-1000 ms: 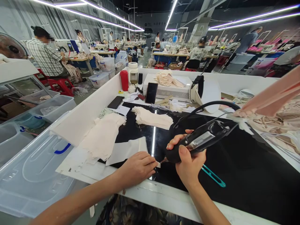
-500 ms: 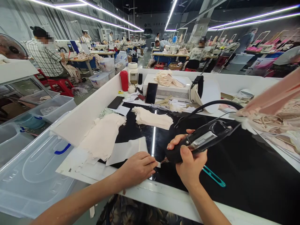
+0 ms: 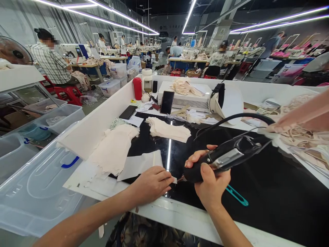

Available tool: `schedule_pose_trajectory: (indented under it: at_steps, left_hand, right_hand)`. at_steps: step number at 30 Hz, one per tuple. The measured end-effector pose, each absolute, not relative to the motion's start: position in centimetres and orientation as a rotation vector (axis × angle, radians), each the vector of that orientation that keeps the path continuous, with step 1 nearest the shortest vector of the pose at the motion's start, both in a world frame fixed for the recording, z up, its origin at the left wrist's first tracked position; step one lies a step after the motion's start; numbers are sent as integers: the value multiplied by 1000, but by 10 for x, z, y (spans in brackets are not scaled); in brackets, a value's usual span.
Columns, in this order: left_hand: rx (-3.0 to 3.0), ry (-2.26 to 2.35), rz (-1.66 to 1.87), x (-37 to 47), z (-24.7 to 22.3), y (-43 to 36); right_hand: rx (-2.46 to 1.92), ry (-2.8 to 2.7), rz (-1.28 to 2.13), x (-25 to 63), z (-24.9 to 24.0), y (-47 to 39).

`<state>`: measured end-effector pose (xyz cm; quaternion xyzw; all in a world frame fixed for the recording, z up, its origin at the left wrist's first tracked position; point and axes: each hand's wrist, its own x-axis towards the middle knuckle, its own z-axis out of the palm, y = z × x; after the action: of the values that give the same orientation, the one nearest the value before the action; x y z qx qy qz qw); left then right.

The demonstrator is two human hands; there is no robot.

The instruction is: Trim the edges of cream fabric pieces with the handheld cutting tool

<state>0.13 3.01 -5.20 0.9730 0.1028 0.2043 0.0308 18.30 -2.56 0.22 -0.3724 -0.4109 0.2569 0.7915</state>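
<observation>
My left hand (image 3: 154, 183) lies palm down near the table's front edge, its fingers pressed together on an off-white fabric piece (image 3: 141, 164). A narrow pale end of it shows past my fingertips; the part under the hand is hidden. Wrapped around a black corded handheld tool (image 3: 228, 156) with a silver plate is my right hand (image 3: 212, 180). The tool tilts down to the left, and its tip is close beside that pale end; whether they touch I cannot tell. A teal slotted tool (image 3: 238, 195) rests on the black surface (image 3: 280, 192), right of my right hand.
Stacks of cream fabric pieces lie at left (image 3: 113, 147) and centre (image 3: 169, 128). Behind are a phone (image 3: 167, 102), a red bottle (image 3: 137, 88) and a white box (image 3: 183, 96). Pink fabric (image 3: 305, 113) hangs by the cord at right. Several people sit at sewing machines beyond.
The view has shifted slightly. My right hand and the tool sit a little further right, and the pink fabric hangs lower. My left hand stays on the fabric piece.
</observation>
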Motion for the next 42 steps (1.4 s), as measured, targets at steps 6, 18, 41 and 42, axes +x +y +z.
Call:
schedule_pose_trajectory:
  at_steps: [6, 18, 41, 42]
  left_hand:
    - [2980, 315, 656, 3, -51, 30]
    - [2913, 329, 668, -19, -51, 39]
    - [2857, 383, 641, -10, -54, 36]
    - [2857, 380, 657, -9, -55, 36]
  right_hand:
    - [-878, -891, 561, 180, -1, -26]
    - [-862, -894, 551, 189, -3, -31]
    - [-858, -780, 498, 185, 16, -20]
    - [-857, -774, 495, 184, 17, -17]
